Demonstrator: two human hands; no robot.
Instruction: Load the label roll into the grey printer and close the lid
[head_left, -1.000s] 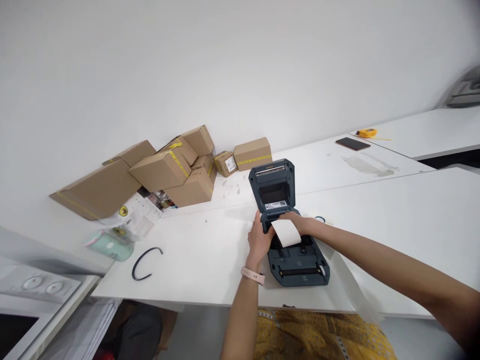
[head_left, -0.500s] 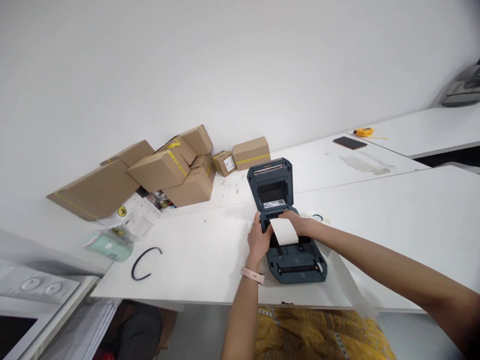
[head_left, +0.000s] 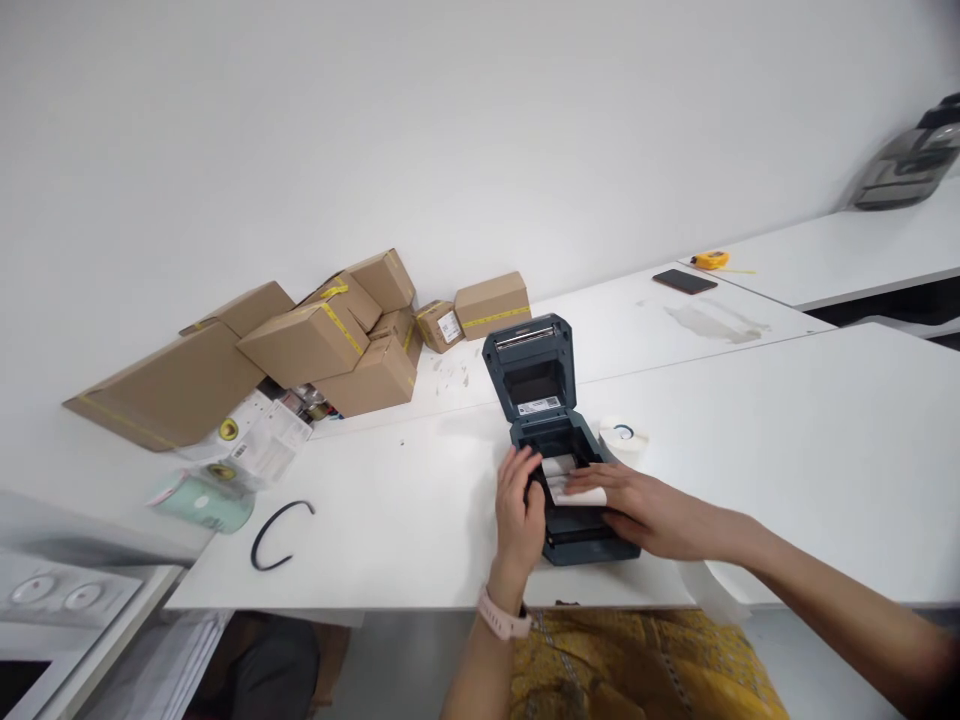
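Near the front edge of the white table (head_left: 397,520) stands a dark blue-grey printer (head_left: 553,432), its lid raised and tilted back. Inside, a white paper strip (head_left: 581,497) lies forward across the open body.

The left hand (head_left: 519,510) is at the printer's left rim, fingers slightly bent and thumb apart; whether it grips the rim, I cannot tell. The right hand (head_left: 652,512) reaches in from the right, fingers stretched over the strip and touching it, thumb lower; whether they pinch it, I cannot tell.

To the right, a pale band (head_left: 712,592) hangs over the front edge. Tabletop separates the printer from a black hoop (head_left: 259,535) at left. A white roll (head_left: 626,450) sits just beside the printer's back right. Farther off, cardboard boxes (head_left: 304,345) stand against the wall, with a phone (head_left: 685,281) and yellow tape measure (head_left: 710,260) at right.
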